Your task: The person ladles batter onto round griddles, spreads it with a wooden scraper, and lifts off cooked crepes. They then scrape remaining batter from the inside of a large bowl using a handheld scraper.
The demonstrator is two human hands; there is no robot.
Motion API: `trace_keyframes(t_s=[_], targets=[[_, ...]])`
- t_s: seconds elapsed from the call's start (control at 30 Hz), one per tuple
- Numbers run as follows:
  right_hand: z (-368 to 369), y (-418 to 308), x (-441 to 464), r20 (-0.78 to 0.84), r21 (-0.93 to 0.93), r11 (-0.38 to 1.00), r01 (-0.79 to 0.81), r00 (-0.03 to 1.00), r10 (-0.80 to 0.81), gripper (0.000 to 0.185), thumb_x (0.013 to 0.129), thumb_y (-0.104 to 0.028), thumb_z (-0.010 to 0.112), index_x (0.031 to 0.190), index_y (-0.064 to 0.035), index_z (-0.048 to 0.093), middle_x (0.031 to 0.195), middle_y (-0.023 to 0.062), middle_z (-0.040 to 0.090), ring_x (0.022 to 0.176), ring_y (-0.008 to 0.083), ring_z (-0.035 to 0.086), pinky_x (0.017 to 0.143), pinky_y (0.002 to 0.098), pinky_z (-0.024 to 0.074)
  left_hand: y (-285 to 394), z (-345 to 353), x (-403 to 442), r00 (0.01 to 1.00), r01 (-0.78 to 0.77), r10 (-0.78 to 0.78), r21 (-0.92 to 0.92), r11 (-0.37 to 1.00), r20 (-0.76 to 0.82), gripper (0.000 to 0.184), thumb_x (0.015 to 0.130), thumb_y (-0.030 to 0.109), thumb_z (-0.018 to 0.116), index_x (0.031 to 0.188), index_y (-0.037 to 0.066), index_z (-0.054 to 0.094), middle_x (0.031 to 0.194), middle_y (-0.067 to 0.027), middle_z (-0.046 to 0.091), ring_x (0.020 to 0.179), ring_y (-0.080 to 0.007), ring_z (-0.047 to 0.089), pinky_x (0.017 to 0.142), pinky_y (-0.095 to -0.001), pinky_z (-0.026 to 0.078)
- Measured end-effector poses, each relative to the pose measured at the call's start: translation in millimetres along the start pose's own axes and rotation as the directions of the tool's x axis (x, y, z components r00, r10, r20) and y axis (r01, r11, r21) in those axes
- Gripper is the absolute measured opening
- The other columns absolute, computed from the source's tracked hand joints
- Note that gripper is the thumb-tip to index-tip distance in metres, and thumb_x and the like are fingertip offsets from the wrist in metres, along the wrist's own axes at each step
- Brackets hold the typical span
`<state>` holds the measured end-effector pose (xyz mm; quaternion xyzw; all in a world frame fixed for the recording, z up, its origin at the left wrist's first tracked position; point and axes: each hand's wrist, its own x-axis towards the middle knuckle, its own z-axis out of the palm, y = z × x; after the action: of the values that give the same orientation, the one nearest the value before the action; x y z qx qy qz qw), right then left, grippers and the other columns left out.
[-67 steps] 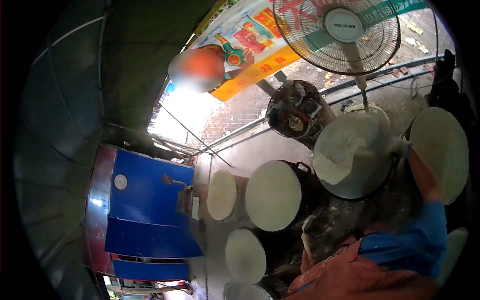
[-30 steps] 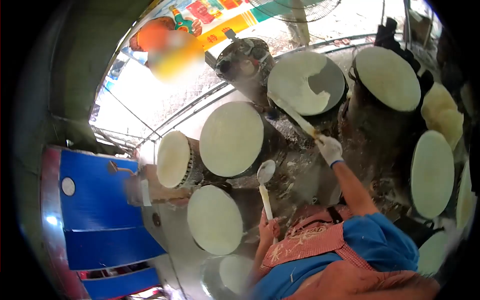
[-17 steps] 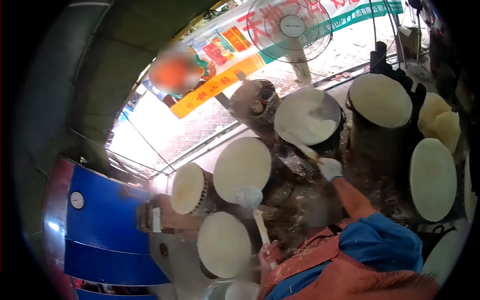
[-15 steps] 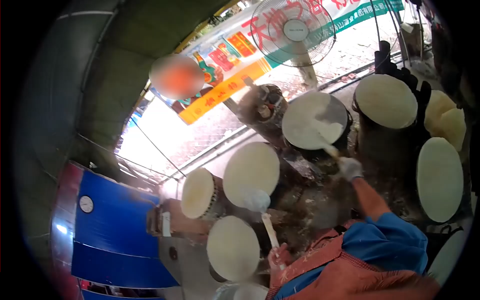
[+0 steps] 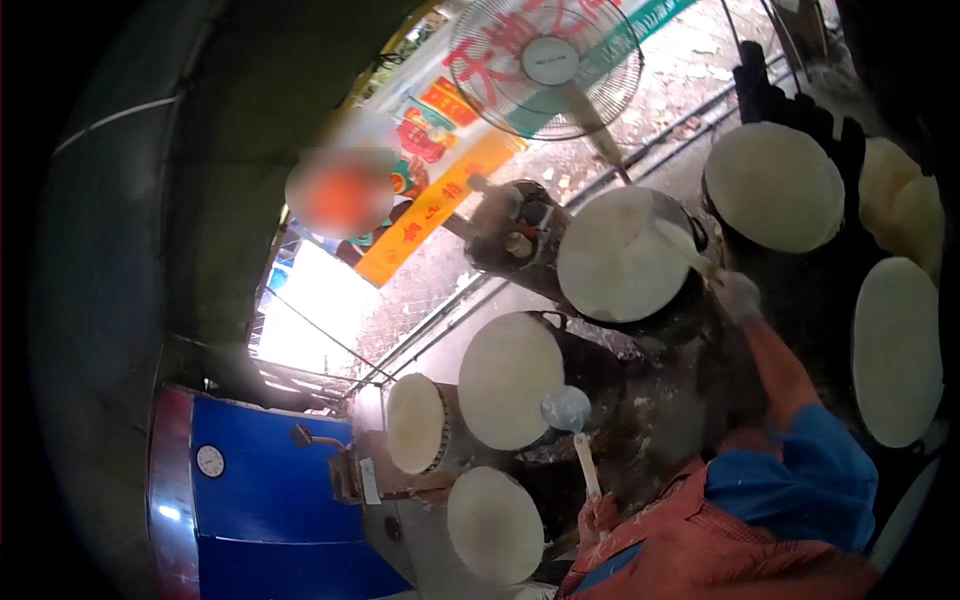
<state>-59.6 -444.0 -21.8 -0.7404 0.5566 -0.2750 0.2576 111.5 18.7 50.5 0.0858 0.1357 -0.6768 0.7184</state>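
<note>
My right hand (image 5: 738, 297), in a pale glove, is closed round the handle of a flat spatula (image 5: 682, 243). Its blade lies on the right part of a large round pan (image 5: 620, 255) coated with pale batter. Lower down, my left hand (image 5: 597, 518) grips the light handle of a ladle (image 5: 567, 408). The ladle's round bowl hangs at the right edge of a second pale-covered pan (image 5: 510, 380). Steam or haze blurs some detail around both tools.
More pale rounds lie at the lower left (image 5: 495, 525) and upper right (image 5: 773, 187). Another pale oval (image 5: 898, 352) stands at the right. A fan (image 5: 550, 62) stands behind the stove. A round container (image 5: 515, 232) sits left of the worked pan. A person (image 5: 342, 193) is beyond.
Pale batter now covers the worked pan's dark patch, and the spatula has swung to its upper right. The ladle has shifted right to the second pan's edge. The whole view has shifted.
</note>
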Motion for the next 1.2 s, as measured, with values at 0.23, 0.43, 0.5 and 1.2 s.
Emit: trace_keyframes(t_s=[0.23, 0.43, 0.5, 1.2], targets=[[17.6, 51.5, -74.5, 0.239, -0.060, 0.984, 0.170, 0.959, -0.151, 0.025, 0.081, -0.038, 0.059, 0.093, -0.0189, 0.068, 0.080, 0.0139, 0.065, 0.073, 0.0299, 0.063, 0.063, 0.0429, 0.0501, -13.1, -9.6, 55.3, 0.926, -0.013, 0.068, 0.148, 0.989, -0.371, 0.032, 0.092, 0.024, 0.050, 0.065, 0.012, 0.037, 0.048, 0.0027, 0.034, 0.039, -0.0085, 0.033, 0.039, -0.0235, 0.032], [71.1, 35.4, 150.1, 0.057, 0.111, 0.993, -0.050, 0.997, 0.044, 0.035, 0.085, -0.038, 0.053, 0.103, -0.0103, 0.065, 0.093, 0.0201, 0.063, 0.088, 0.0351, 0.061, 0.076, 0.0422, 0.0478, -26.9, 5.0, 73.6, 0.975, 0.168, -0.183, -0.128, 0.977, -0.122, 0.030, 0.094, 0.021, 0.046, 0.068, 0.011, 0.037, 0.050, 0.0028, 0.031, 0.042, -0.0098, 0.031, 0.043, -0.0240, 0.032], [35.0, -11.1, 186.0, 0.223, 0.100, 0.983, -0.153, 0.966, 0.128, 0.032, 0.082, -0.032, 0.056, 0.101, -0.0088, 0.067, 0.094, 0.0191, 0.065, 0.089, 0.0333, 0.063, 0.079, 0.0392, 0.0486, -26.5, 8.9, 72.6, 0.974, 0.143, -0.159, -0.105, 0.984, -0.161, 0.026, 0.094, 0.020, 0.046, 0.071, 0.012, 0.038, 0.051, 0.0029, 0.031, 0.042, -0.0098, 0.032, 0.042, -0.0242, 0.032], [51.8, 46.0, 58.9, 0.169, 0.503, 0.823, -0.264, 0.964, 0.206, 0.027, 0.078, -0.026, 0.066, 0.094, -0.0049, 0.070, 0.085, 0.0135, 0.069, 0.076, 0.0169, 0.066, 0.073, 0.0301, 0.0499, 42.5, 6.4, 50.3, 0.965, 0.086, -0.142, -0.243, 0.966, -0.222, 0.034, 0.093, 0.018, 0.043, 0.061, 0.012, 0.035, 0.053, -0.0001, 0.033, 0.041, -0.0114, 0.033, 0.040, -0.0269, 0.032]])
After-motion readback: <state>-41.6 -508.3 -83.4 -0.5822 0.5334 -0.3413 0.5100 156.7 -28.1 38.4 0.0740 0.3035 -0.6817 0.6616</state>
